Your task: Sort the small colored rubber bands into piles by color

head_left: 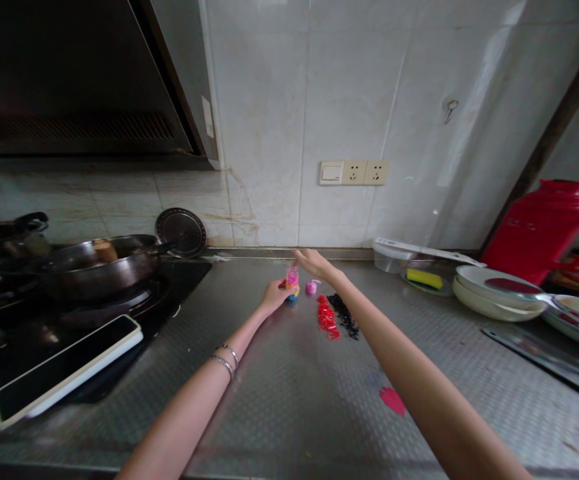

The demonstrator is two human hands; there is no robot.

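Both my arms reach forward over a steel counter [299, 393]. My left hand [275, 293], with bracelets on its wrist, is closed around a small pink and yellow container [292, 280] standing on the counter. My right hand [314, 263] hovers just above and behind that container, fingers stretched out and empty. A small pink cap [312, 287] lies right beside the container. A heap of red elastic bands [326, 318] and a heap of black ones [345, 313] lie just under my right forearm.
A dark pan [96, 267] sits on the gas stove at left, a phone [66, 367] lying on the stove's edge. White plates [499, 293], a yellow sponge [424, 278] and a red thermos [544, 227] stand at right. A red scrap [392, 400] lies near me.
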